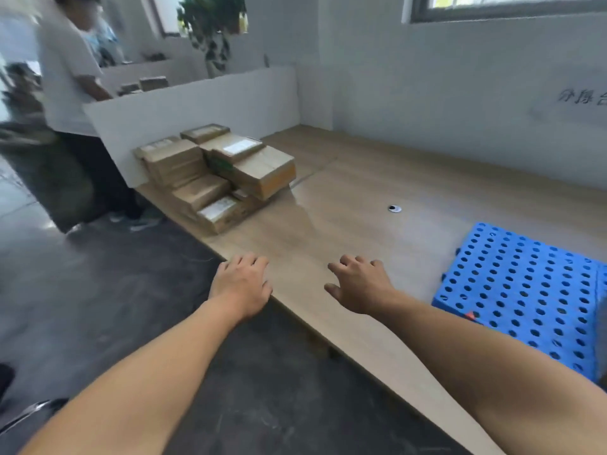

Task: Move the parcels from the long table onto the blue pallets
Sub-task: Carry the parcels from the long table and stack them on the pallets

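Left hand point(241, 284) and right hand point(358, 285) empty, fingers loosely spread, at table point(361, 172); parcels point(226, 172) (labels unreadable) beyond, pallet point(525, 290) at right.

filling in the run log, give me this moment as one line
left hand: open, empty | right hand: open, empty | parcels: stacked on long table | blue pallet: no parcel on visible part

Head view. Both bare forearms reach forward; the left hand point(243, 284) lies at the near edge of the long light-wood table point(345, 192) and the right hand point(358, 285) over its top, fingers loosely spread and holding nothing. A heap of brown cardboard parcels point(216, 172) lies against an upright white partition board point(197, 106). A blue perforated plastic pallet point(525, 290) lies on the table at right, well apart from the parcels. A person in a white shirt point(69, 77) stands behind the board.
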